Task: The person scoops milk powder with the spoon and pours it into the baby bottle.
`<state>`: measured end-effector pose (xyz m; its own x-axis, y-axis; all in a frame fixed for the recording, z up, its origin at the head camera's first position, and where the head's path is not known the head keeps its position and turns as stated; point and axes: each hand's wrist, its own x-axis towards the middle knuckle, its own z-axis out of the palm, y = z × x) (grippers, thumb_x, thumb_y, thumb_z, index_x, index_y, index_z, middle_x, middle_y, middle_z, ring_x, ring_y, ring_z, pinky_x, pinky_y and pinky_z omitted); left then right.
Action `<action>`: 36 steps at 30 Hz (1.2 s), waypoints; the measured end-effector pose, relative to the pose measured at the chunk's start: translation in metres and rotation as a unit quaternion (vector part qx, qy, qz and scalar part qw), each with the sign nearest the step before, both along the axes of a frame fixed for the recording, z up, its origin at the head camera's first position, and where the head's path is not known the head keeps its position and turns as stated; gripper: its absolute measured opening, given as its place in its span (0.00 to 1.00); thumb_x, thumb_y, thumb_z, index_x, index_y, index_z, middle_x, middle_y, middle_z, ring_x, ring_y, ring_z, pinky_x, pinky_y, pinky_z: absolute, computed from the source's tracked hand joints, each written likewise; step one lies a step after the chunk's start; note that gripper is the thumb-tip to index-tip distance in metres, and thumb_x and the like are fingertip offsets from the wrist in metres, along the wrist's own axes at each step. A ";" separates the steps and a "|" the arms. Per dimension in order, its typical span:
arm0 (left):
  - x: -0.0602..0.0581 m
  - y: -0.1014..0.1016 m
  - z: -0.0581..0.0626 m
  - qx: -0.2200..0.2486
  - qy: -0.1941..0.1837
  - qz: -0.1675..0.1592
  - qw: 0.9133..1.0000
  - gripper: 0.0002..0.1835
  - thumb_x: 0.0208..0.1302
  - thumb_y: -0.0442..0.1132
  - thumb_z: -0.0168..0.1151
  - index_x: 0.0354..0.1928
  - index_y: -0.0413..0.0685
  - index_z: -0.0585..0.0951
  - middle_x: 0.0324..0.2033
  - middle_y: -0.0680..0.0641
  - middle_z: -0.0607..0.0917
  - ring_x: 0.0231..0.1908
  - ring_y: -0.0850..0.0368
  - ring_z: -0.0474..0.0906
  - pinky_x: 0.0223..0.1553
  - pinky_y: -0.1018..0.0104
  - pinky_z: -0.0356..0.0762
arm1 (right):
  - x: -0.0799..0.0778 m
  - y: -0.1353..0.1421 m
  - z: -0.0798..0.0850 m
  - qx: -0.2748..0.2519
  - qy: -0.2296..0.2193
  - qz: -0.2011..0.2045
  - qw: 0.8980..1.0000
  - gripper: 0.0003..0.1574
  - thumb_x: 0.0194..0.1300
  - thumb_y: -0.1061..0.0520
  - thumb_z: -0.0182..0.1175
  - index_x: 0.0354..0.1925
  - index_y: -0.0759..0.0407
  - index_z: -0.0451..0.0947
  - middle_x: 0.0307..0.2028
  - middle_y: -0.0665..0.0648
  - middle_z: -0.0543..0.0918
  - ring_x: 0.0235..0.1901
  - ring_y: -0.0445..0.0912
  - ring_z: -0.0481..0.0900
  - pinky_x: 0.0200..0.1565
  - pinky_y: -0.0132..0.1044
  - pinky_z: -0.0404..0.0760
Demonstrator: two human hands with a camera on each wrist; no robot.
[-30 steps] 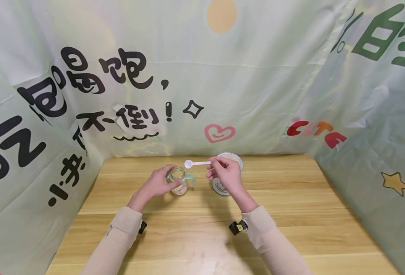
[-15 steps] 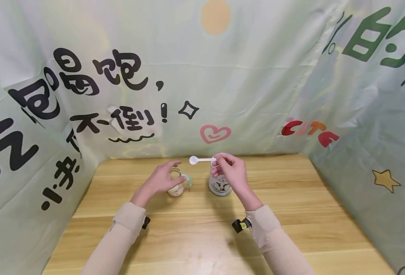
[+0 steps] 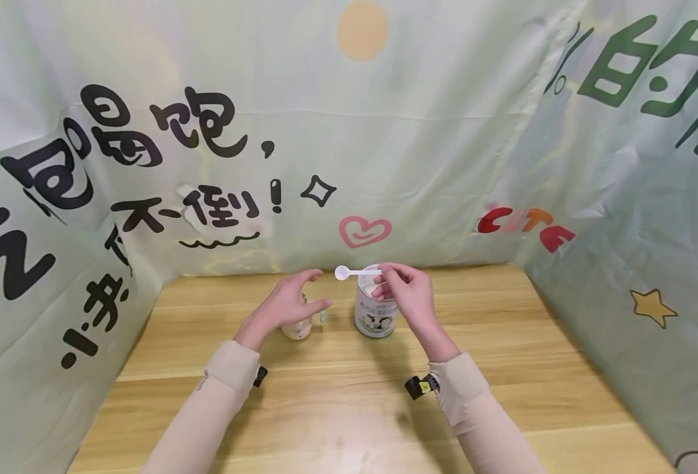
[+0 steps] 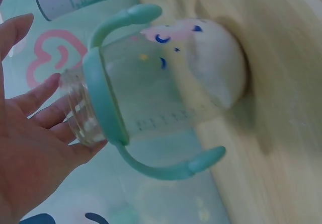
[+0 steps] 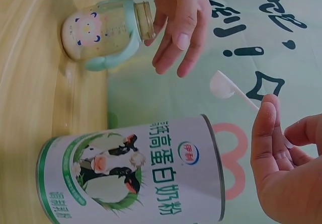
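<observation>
A clear baby bottle (image 4: 143, 90) with green handles stands upright on the table, pale powder (image 4: 219, 65) heaped in its bottom. My left hand (image 3: 284, 304) hovers at the bottle's open neck, fingers spread and curved, and hides much of it in the head view. Between thumb and fingers, my right hand (image 3: 411, 296) pinches the thin handle of a white measuring scoop (image 3: 342, 272). The scoop's bowl points left, in the air between bottle and can. Just below my right hand is a white milk powder can (image 5: 151, 171) with a cow's head on its label; its top is open.
The wooden table (image 3: 337, 408) runs up to printed fabric walls (image 3: 432, 164) at the back and both sides. Bottle and can stand side by side near the back edge, with a gap between them.
My left hand has let go of the bottle's neck and lifted slightly, fingers spreading. My right hand has drawn the scoop rightward, away from the bottle. The head view has turned a little right.
</observation>
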<state>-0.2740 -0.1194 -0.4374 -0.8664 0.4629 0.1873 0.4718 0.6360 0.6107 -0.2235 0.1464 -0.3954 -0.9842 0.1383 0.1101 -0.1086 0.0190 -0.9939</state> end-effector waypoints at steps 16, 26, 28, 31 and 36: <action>-0.003 0.027 0.006 0.009 -0.012 -0.021 1.000 0.41 0.67 0.58 0.71 0.76 0.48 0.70 0.70 0.39 0.78 0.70 0.39 0.75 0.71 0.38 0.73 | 0.001 0.020 0.000 0.003 0.003 -0.022 1.000 0.19 0.78 0.57 0.59 0.54 0.72 0.84 0.32 0.55 0.88 0.25 0.42 0.87 0.35 0.37 0.91; -0.005 0.044 0.012 0.003 -0.011 -0.026 1.000 0.44 0.64 0.61 0.71 0.76 0.47 0.71 0.70 0.39 0.79 0.70 0.40 0.75 0.72 0.40 0.73 | 0.004 0.031 0.000 0.005 0.000 -0.038 0.999 0.17 0.77 0.57 0.59 0.53 0.71 0.84 0.32 0.56 0.89 0.25 0.42 0.88 0.36 0.39 0.92; -0.005 0.048 0.013 0.003 -0.015 -0.031 0.999 0.45 0.65 0.62 0.71 0.77 0.47 0.70 0.70 0.39 0.78 0.71 0.40 0.74 0.72 0.40 0.73 | 0.005 0.034 0.000 0.004 0.000 -0.044 0.999 0.17 0.77 0.58 0.59 0.52 0.70 0.84 0.32 0.56 0.89 0.25 0.42 0.88 0.35 0.39 0.92; -0.005 0.053 0.015 0.000 -0.018 -0.040 0.999 0.46 0.65 0.62 0.70 0.78 0.48 0.68 0.72 0.39 0.76 0.72 0.39 0.73 0.74 0.39 0.70 | 0.006 0.038 0.000 0.003 0.002 -0.051 0.999 0.16 0.77 0.58 0.59 0.52 0.70 0.84 0.33 0.58 0.89 0.24 0.42 0.87 0.34 0.39 0.92; -0.007 0.063 0.015 -0.001 -0.019 -0.050 0.999 0.46 0.65 0.62 0.71 0.78 0.48 0.67 0.74 0.41 0.75 0.73 0.41 0.72 0.75 0.41 0.70 | 0.009 0.044 0.001 0.000 0.003 -0.057 0.998 0.16 0.77 0.58 0.58 0.52 0.71 0.84 0.35 0.63 0.89 0.24 0.41 0.87 0.32 0.36 0.91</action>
